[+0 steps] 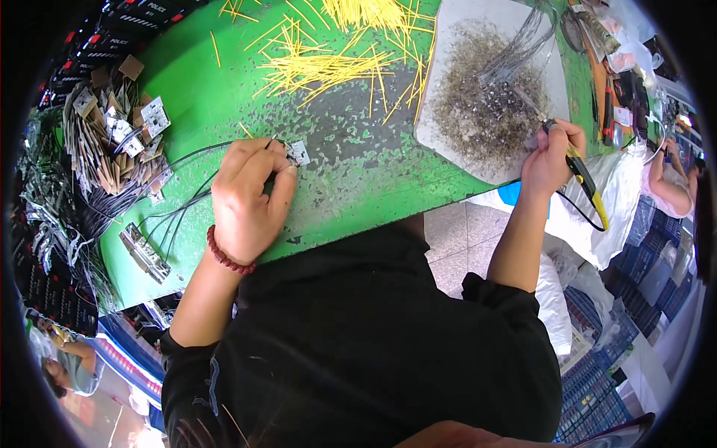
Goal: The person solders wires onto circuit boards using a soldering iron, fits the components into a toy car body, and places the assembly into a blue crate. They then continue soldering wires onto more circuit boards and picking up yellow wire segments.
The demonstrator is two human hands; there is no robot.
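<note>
Two bare hands at work over a worn green counter (pixel 351 179), seen from the head camera. Left hand (pixel 246 198) pinching a small square circuit board (pixel 299 153) against the counter, black wires (pixel 187 205) trailing off toward a heap of similar boards (pixel 123 131). Right hand (pixel 551 157) clenched around a yellow-handled soldering iron (pixel 579 168), tip over a grey speckled pad (pixel 485 89). Loose yellow sticks (pixel 328 60) scattered beyond.

Worn, chipped green painted table (pixel 351 179), matt grey speckled board (pixel 448 119), glossy yellow plastic soldering iron (pixel 579 168) handle, beaded bracelet (pixel 224 256)
</note>
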